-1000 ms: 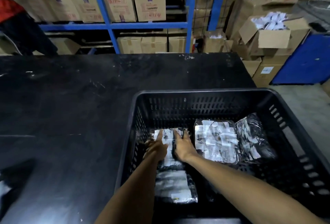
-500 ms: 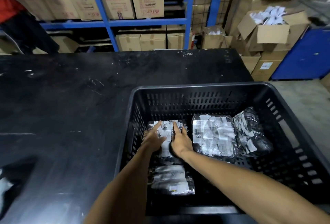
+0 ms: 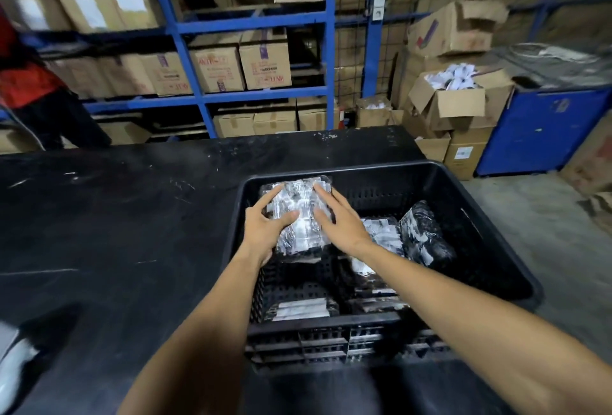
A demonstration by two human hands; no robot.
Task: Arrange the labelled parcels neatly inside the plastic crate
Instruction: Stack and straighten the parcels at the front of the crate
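A black plastic crate (image 3: 433, 169) stands on the black table (image 3: 116, 216), right of centre. My left hand (image 3: 266, 230) and my right hand (image 3: 339, 221) hold a labelled parcel (image 3: 299, 216) in shiny dark wrap between them, raised and tilted at the crate's far-left corner. The left hand grips its left side with the thumb on top. The right hand's fingers press its right side. Two more wrapped parcels, one (image 3: 381, 237) flat and one (image 3: 427, 235) leaning, lie at the right. Another parcel (image 3: 298, 308) lies at the near left of the crate floor.
Blue shelving (image 3: 251, 25) with cartons stands behind the table. A person in red (image 3: 29, 83) is at the far left. An open carton (image 3: 457, 96) of white items and a blue bin (image 3: 543, 129) stand at the right. A blurred white and black object (image 3: 20, 358) lies near left.
The parcel under my hands has come up off the crate floor and moved toward the far-left corner. My view has tilted up and pulled back.
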